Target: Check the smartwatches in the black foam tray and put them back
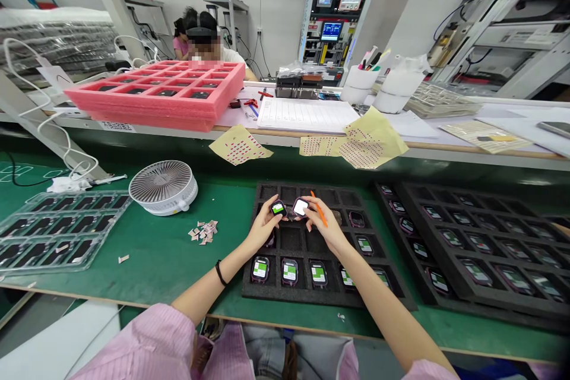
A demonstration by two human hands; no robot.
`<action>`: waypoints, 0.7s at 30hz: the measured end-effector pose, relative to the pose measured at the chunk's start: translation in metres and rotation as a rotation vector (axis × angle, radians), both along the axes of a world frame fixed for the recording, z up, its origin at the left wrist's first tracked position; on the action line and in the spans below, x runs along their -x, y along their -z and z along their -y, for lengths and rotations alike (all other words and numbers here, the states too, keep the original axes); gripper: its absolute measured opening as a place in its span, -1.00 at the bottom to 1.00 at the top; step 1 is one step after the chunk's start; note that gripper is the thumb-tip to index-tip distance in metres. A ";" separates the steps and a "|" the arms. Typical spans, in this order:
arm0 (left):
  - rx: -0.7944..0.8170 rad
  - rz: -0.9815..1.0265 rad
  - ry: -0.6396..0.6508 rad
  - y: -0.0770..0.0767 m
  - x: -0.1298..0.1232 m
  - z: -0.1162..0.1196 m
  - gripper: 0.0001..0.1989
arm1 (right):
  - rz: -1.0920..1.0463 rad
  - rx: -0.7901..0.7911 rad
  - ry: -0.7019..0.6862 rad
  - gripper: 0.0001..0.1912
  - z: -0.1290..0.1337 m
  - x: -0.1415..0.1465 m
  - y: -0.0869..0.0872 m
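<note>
Left hand (263,225) and right hand (324,222) meet over a black foam tray (267,192), checking two watches; left fingers (270,209) pinch a green-screened watch (278,208) by its edges; right fingers (309,205) pinch a white-lit watch (300,207) beside an orange stick (319,209); further watches (289,272) sit in the tray at 6 o'clock, on a green tabletop (164,267).
</note>
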State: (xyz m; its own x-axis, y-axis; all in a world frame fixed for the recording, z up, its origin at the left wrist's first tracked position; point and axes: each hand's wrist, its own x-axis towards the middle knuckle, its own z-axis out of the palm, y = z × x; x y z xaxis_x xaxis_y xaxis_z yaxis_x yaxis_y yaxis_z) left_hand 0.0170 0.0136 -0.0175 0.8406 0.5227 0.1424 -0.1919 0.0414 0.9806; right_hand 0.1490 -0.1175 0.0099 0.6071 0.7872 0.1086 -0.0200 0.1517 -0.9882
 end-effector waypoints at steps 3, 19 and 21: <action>0.015 -0.003 -0.004 -0.001 0.000 0.000 -0.41 | -0.010 -0.009 -0.011 -0.51 -0.002 -0.001 0.002; 0.047 -0.012 -0.013 -0.004 0.000 0.001 -0.44 | -0.051 -0.007 0.118 -0.67 0.003 0.005 -0.011; 0.045 -0.014 -0.013 -0.004 0.001 0.001 -0.44 | -0.051 0.007 0.144 -0.69 0.004 0.005 -0.012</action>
